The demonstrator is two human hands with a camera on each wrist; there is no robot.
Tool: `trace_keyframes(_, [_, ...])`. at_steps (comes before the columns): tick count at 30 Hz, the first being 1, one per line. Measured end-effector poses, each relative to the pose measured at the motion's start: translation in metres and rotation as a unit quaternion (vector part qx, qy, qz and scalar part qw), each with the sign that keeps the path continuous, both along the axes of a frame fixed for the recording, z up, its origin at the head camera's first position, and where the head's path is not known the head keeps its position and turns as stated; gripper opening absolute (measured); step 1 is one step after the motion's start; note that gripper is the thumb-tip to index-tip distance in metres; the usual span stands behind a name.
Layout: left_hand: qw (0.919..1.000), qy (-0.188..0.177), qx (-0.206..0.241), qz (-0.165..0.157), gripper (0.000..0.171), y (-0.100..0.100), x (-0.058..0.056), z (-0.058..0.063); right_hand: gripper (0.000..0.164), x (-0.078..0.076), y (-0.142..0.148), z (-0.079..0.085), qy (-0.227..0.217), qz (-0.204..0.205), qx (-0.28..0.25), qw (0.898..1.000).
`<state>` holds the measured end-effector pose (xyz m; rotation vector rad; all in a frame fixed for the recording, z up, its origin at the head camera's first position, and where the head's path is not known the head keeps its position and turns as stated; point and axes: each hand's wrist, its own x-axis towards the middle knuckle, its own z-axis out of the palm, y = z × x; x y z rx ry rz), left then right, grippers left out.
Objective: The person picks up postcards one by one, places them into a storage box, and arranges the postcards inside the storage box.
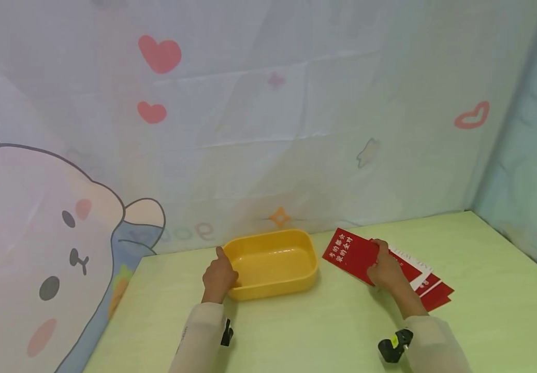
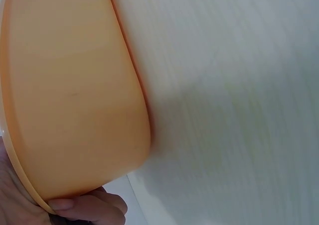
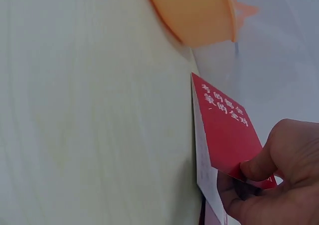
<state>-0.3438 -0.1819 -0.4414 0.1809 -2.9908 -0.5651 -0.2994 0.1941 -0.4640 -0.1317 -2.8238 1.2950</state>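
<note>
My left hand (image 1: 219, 280) grips the left end of a yellow plastic tray (image 1: 273, 288), rounded at the corners and shallow. In the left wrist view the thumb and fingers curl over the rim of the tray (image 2: 75, 110) at its corner. Between thumb and fingers, my right hand (image 1: 387, 272) pinches a red card (image 1: 349, 254) with white Chinese characters. The right wrist view shows the red card (image 3: 227, 130) tilted up, the thumb on its printed face and a pale sheet right behind it. More red cards (image 1: 437, 297) and a white one fan out under the hand.
A pale green tabletop (image 1: 305, 331) carries everything. Behind it hangs a white cloth (image 1: 259, 155) with hearts and a cartoon animal; another cloth side closes off the right. The tray stands close to the table's back edge, left of the cards.
</note>
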Motion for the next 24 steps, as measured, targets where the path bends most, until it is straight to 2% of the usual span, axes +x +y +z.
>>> trace_keyframes(6, [1.0,0.002,0.0,0.002,0.069,0.0,0.0,0.0,0.072,0.001,-0.001,0.007,0.013,-0.002,-0.027,1.0])
trace_keyframes(14, [1.0,0.002,0.006,0.006,0.071,0.0,0.001,0.001,0.075,0.002,-0.003,0.011,0.029,-0.009,-0.015,0.999])
trace_keyframes(24, [0.9996,-0.008,0.023,0.014,0.059,0.001,-0.001,0.0,0.076,0.003,-0.005,0.016,0.024,-0.012,-0.029,0.999])
